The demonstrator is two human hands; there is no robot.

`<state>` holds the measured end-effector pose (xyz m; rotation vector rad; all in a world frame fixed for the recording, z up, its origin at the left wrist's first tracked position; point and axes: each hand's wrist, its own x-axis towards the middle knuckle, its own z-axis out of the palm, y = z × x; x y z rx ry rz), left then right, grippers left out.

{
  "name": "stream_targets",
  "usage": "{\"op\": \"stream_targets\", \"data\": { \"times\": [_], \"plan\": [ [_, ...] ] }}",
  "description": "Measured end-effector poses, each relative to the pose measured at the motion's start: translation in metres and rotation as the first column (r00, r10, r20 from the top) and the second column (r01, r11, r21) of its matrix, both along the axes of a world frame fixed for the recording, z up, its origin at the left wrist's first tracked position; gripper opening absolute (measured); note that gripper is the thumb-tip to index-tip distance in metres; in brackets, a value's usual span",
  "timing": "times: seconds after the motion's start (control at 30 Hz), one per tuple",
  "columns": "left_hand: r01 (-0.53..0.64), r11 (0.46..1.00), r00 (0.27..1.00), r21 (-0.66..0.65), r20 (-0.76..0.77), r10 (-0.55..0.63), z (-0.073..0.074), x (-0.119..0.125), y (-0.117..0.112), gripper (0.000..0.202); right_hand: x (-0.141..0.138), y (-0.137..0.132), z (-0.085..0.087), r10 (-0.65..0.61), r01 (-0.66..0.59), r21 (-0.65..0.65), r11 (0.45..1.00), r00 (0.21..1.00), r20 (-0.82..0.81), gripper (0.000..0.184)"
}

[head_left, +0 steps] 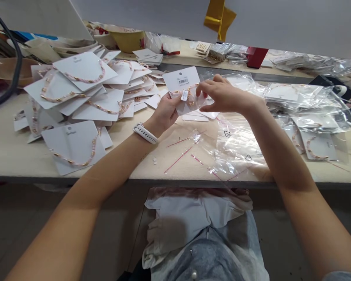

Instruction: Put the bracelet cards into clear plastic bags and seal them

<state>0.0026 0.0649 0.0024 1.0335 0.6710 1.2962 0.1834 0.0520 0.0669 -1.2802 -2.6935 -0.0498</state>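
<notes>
Between left hand (165, 111) and right hand (222, 95), both pinched on it, a white necklace card (179, 78).

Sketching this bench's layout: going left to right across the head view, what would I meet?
Black cable, pile of unbagged necklace cards, left hand, held card, right hand, heap of bagged cards.

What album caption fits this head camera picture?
Left hand and right hand hold a white necklace card over a table of carded necklaces and clear bags.
</notes>
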Motion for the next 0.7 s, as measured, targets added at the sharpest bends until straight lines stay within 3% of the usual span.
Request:
{"op": "stream_targets", "data": {
  "times": [0.13,0.27,0.33,0.43,0.53,0.63,0.7],
  "plan": [
    [-0.058,0.998,0.998,-0.021,-0.013,0.058,-0.003,-0.001,0.005,0.015,-0.003,-0.003,0.0,0.052,-0.05,-0.038,0.998,0.997,0.05,0.02],
    [-0.071,0.997,0.997,-0.017,-0.036,0.07,-0.003,0.0,0.002,0.011,-0.009,-0.009,0.005,0.174,-0.174,-0.007,0.985,0.985,-0.005,0.02],
    [-0.018,1.0,0.998,0.007,-0.066,0.019,-0.001,0.0,-0.002,0.008,-0.011,-0.011,0.007,0.219,-0.218,0.016,0.976,0.975,-0.046,0.019],
    [0.13,0.99,0.987,0.062,-0.101,-0.124,0.005,-0.003,-0.01,0.018,-0.011,-0.011,0.008,0.198,-0.193,0.05,0.98,0.973,-0.121,0.021],
    [0.244,0.968,0.97,0.059,-0.019,-0.243,0.015,-0.009,-0.015,0.028,-0.008,-0.007,0.008,0.158,-0.147,0.073,0.986,0.968,-0.194,0.029],
    [0.169,0.985,0.981,0.023,0.089,-0.171,0.026,-0.015,-0.017,0.037,-0.004,-0.004,0.008,0.173,-0.151,0.107,0.983,0.955,-0.241,0.034],
    [0.127,0.992,0.989,0.01,0.072,-0.127,0.035,-0.017,-0.015,0.043,-0.001,-0.004,0.012,0.193,-0.158,0.146,0.977,0.944,-0.269,0.032]
  ]
}}
